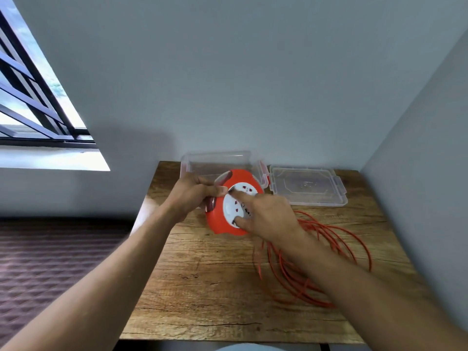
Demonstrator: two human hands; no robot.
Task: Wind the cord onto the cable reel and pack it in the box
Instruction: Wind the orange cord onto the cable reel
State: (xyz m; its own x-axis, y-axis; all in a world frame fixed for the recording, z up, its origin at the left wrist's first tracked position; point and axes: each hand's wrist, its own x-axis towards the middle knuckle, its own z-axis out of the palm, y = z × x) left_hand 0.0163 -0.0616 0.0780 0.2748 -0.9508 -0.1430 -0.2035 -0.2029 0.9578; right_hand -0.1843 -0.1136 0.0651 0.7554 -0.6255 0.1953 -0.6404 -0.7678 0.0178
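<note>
An orange cable reel (220, 219) with a white socket face is held tilted above the wooden table (207, 279). My left hand (192, 193) grips the reel's left rim and handle. My right hand (263, 214) lies over the white face, with its forefinger and thumb pressed on it. Loose loops of orange cord (326, 249) lie on the table to the right, partly hidden under my right forearm. A clear plastic box (217, 160) with red latches stands behind the reel against the wall.
The box's clear lid (306, 186) lies flat at the back right of the table. Walls close in behind and to the right. A window is at the upper left. A dark patterned surface (50, 262) lies left of the table.
</note>
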